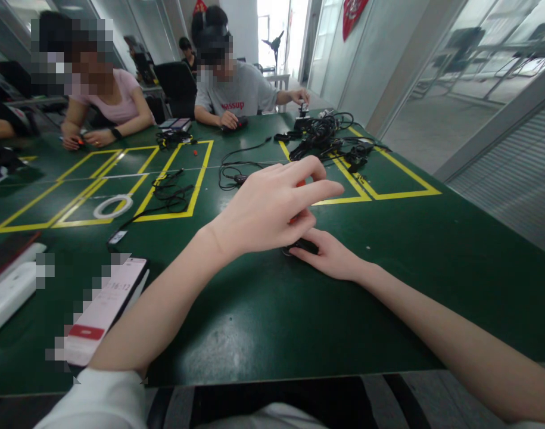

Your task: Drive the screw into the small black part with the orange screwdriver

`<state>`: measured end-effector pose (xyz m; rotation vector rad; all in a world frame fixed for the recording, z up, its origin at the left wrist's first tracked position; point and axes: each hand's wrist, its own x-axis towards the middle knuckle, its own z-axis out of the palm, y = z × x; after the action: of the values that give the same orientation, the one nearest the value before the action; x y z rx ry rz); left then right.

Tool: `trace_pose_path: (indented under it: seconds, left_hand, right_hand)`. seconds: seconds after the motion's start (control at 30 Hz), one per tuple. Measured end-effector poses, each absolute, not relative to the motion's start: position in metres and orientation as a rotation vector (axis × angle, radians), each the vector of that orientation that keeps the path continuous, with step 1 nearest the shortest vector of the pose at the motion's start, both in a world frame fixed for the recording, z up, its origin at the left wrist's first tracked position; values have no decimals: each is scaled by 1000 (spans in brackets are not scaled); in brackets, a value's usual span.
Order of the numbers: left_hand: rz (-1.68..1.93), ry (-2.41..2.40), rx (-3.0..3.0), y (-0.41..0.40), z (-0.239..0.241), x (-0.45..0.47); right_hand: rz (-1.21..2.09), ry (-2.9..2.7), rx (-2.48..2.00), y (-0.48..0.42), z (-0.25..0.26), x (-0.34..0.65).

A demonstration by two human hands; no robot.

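My left hand (276,205) is above the green table with its fingers bent, the index and middle reaching to the right. Between those fingers shows part of an orange-red thing (302,182); the hand hides the rest, so its kind cannot be told. Just below and to the right, my right hand (332,253) is closed round a small black object (305,245) with a rounded end, low over the table. My left hand covers part of that object. Whether the orange-red thing touches the black object is hidden.
A phone (109,304) and a white power strip (13,292) lie at left. A white tape ring (112,207), black cables (171,193) and yellow tape lines are beyond. A cable heap (319,137) lies at the back. Two co-workers (240,86) sit opposite, handling small things.
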<state>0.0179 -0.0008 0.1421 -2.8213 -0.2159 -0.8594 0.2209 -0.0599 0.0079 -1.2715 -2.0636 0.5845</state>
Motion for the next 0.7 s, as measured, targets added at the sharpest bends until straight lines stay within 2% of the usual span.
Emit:
trace_pose_path:
  seconds: [0.7]
  left_hand:
    - [-913, -296, -2773, -5, 142, 23]
  right_hand:
    - [562, -2062, -1275, -61, 8, 220]
